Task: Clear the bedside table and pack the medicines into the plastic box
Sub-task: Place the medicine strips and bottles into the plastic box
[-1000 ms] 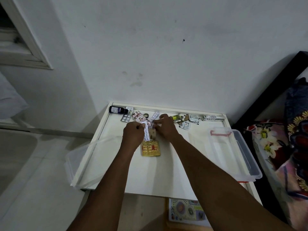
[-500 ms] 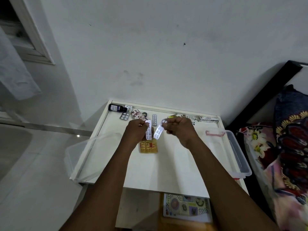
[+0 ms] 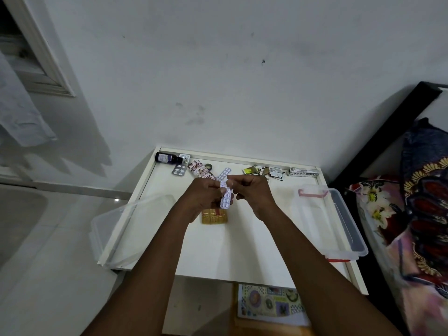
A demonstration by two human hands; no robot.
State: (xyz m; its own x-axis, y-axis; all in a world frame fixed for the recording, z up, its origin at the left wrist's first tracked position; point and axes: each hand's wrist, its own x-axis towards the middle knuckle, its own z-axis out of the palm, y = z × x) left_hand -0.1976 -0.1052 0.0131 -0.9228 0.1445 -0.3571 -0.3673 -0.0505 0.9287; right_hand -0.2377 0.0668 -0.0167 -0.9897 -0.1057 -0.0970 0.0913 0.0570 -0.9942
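My left hand point(image 3: 204, 195) and my right hand point(image 3: 254, 192) meet above the middle of the bedside table point(image 3: 230, 251), both with the fingers curled in tight. Between them hangs a white blister strip point(image 3: 225, 198), roughly upright, its lower end free. My left thumb and fingers pinch its upper part, and my right thumb and forefinger nip its top end from the other side. Whether it is one strip or two laid together I cannot tell. The other fingers of my right hand are folded toward the palm and touch nothing. Just under my hands a gold blister pack point(image 3: 214, 216) lies flat on the table. Along the back edge lie a dark bottle point(image 3: 167, 158) on its side, a silver blister point(image 3: 179, 170), a red-and-white container point(image 3: 201, 171), a second white strip point(image 3: 224, 172), some sachets point(image 3: 264, 170) and a long carton point(image 3: 303, 172). The plastic box point(image 3: 349, 229) sits open at the table's right edge, well apart from my hands; its lid point(image 3: 116, 226) lies at the left edge.
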